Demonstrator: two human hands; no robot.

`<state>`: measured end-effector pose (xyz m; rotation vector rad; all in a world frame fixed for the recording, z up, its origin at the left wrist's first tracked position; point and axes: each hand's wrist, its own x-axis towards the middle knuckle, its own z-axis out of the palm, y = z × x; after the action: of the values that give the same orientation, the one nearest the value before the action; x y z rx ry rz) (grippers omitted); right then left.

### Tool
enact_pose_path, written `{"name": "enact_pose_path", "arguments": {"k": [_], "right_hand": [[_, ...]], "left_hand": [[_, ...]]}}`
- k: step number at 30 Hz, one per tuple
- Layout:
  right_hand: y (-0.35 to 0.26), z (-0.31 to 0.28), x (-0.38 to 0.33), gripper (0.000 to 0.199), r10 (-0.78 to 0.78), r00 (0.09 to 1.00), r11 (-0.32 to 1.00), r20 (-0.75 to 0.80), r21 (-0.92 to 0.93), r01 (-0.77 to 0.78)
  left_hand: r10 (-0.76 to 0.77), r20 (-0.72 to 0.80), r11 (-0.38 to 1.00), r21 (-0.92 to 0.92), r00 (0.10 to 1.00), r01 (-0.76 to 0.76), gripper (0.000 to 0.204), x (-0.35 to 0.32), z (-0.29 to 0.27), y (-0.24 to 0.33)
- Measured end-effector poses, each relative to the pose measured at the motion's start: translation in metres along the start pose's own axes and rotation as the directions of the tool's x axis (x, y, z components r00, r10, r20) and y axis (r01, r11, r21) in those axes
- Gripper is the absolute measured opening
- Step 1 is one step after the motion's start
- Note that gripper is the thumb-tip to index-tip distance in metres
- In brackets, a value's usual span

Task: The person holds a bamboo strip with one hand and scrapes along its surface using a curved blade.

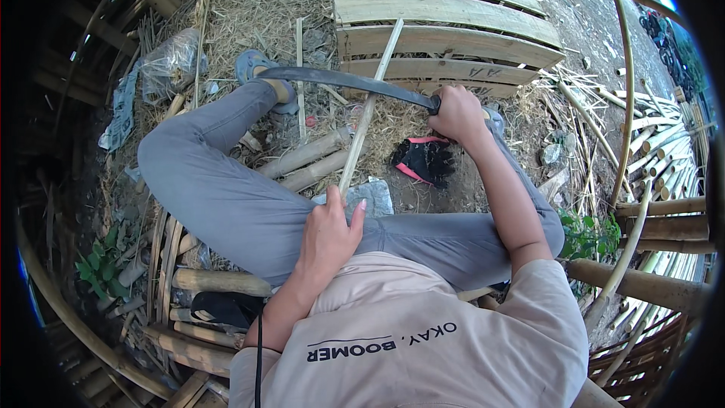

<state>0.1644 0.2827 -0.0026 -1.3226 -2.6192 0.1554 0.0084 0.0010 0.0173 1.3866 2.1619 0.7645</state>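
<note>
My right hand (pixel 458 115) is closed round the handle of a long, curved machete (pixel 325 78), whose dark blade reaches left across the space between my knees. In my left hand (pixel 331 230), held close to my lap, is the near end of a pale bamboo strip (pixel 363 130). The strip slants up and away to the right, and the blade crosses it near its upper part; whether they touch I cannot tell. Below the blade, a black glove with pink edging (pixel 424 161) lies on the ground.
A slatted wooden pallet (pixel 445 11) lies ahead. Bamboo pieces (pixel 306 162) and another thin strip (pixel 300 91) rest among straw between my legs. Cut bamboo poles (pixel 664 151) are piled at the right. Clear plastic (pixel 170 64) lies at the left, near my sandalled foot (pixel 260 68).
</note>
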Motion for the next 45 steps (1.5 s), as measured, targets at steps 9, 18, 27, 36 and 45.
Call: {"name": "enact_pose_path", "arguments": {"k": [9, 18, 27, 36, 45], "right_hand": [[0.0, -0.019, -0.008, 0.028, -0.051, 0.997, 0.998, -0.06, -0.045, 0.048], [0.048, -0.005, 0.011, 0.028, 0.12, 0.991, 0.993, -0.06, 0.016, -0.12], [0.023, -0.017, 0.008, 0.031, -0.075, 0.994, 0.996, 0.083, -0.035, 0.078], [0.071, -0.005, 0.043, 0.027, 0.048, 0.999, 0.998, -0.021, 0.051, -0.047], [0.05, -0.018, 0.05, 0.024, -0.015, 0.999, 1.0, -0.053, -0.002, 0.015]], "left_hand": [[-0.017, 0.004, 1.0, -0.015, 1.0, 0.017, 0.038, -0.001, -0.003, 0.0], [-0.056, 0.049, 0.998, 0.004, 0.997, 0.056, 0.039, 0.002, -0.003, 0.002], [0.005, -0.006, 1.0, -0.005, 1.0, -0.005, 0.038, 0.0, -0.002, -0.002], [-0.013, 0.027, 1.0, 0.023, 1.0, 0.013, 0.039, 0.001, -0.003, -0.002], [0.023, -0.008, 0.999, 0.035, 1.0, -0.023, 0.037, 0.0, -0.001, 0.0]]}}
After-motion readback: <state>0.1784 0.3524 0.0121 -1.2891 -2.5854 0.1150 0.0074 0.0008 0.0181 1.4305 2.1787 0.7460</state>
